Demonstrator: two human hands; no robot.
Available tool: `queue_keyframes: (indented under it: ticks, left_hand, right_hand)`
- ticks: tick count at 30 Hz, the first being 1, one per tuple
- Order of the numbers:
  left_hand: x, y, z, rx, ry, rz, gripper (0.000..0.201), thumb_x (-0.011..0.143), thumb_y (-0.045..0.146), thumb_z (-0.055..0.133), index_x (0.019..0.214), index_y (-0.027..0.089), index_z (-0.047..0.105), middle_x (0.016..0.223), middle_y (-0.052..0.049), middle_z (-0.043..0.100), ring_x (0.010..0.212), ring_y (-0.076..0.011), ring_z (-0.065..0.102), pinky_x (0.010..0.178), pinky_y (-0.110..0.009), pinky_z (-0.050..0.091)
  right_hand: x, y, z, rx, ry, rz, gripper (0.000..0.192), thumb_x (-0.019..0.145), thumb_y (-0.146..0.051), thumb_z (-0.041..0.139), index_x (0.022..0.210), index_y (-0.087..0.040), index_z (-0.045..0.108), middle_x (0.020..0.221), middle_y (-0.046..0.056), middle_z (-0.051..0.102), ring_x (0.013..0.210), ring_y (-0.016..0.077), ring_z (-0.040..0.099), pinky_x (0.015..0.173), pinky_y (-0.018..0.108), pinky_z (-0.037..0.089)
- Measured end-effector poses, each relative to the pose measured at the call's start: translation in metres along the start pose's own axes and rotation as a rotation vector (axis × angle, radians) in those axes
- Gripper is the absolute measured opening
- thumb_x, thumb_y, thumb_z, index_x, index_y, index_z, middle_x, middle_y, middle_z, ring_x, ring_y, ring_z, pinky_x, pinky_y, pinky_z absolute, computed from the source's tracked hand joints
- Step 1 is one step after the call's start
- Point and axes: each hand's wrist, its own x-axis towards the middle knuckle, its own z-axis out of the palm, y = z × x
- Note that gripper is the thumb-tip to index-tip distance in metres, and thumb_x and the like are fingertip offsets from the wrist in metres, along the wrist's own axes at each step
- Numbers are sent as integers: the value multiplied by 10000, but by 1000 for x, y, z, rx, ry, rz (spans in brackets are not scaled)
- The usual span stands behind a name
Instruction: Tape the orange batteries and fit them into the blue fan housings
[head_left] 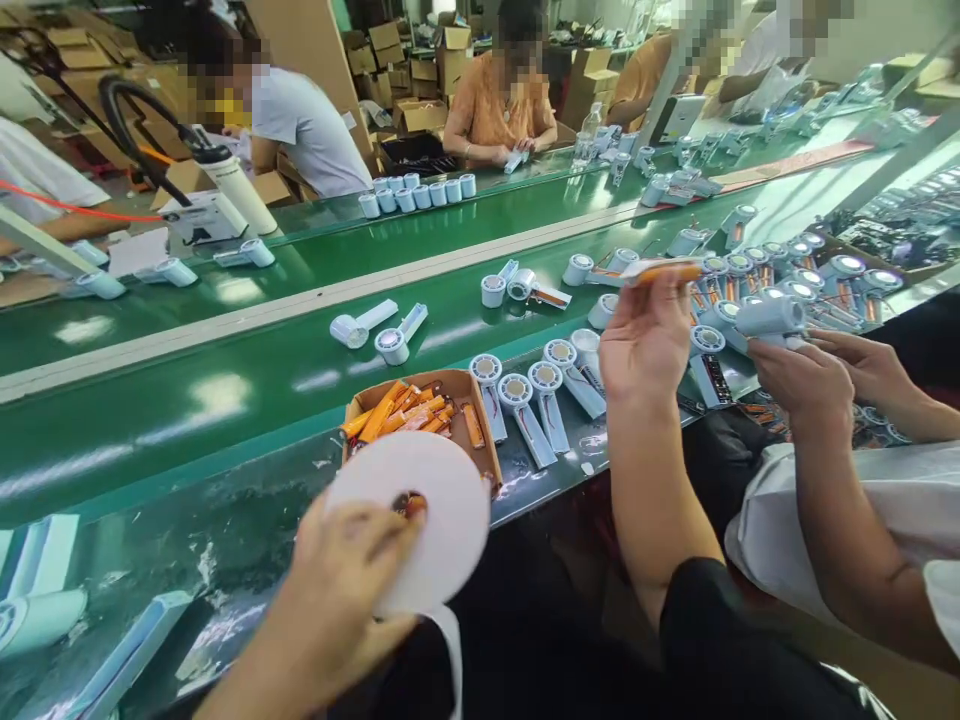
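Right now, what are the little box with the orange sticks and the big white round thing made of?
The small box looks like plain brown cardboard: matte, with folded walls and raw edges. The orange sticks inside have a glossy wrap, probably plastic film. The white disc under the left hand looks like a roll of tape or paper, matte and smooth; which one, I cannot tell.

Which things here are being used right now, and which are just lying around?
In use: left hand holds white tape roll; right hand holds orange battery; battery box nearby.
Lying about: fans on the bench; fans on the belt.
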Motion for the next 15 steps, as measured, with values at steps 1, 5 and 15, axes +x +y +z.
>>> queue_keyframes:
  ticks: [1,5,15]
  left_hand:
    - [5,-21,-7,21,-52,9,773,773,421,902,1506,308,684,1190,-103,799,1142,-341,684,1272,-623,385]
    - [60,-95,-26,-82,-202,19,463,869,603,799,1289,411,803,1230,-44,830,1244,-342,722,1169,-543,531]
    - [363,-76,66,-37,-357,-147,481,1037,556,679,1293,153,734,1352,-118,742,1211,-292,728,1064,-488,617]
  right_hand:
    - [5,-3,-7,-15,-35,26,418,795,-434,900,1146,-334,698,1226,-22,759,1197,156,758,1010,305,666]
    - [-27,-12,-54,-164,-217,209,585,734,-379,972,1219,-381,645,1126,-15,796,1024,207,809,864,386,706]
    - [-52,-31,-148,-365,-133,230,470,760,-318,983,1096,-358,657,1030,28,844,841,274,847,700,417,707]
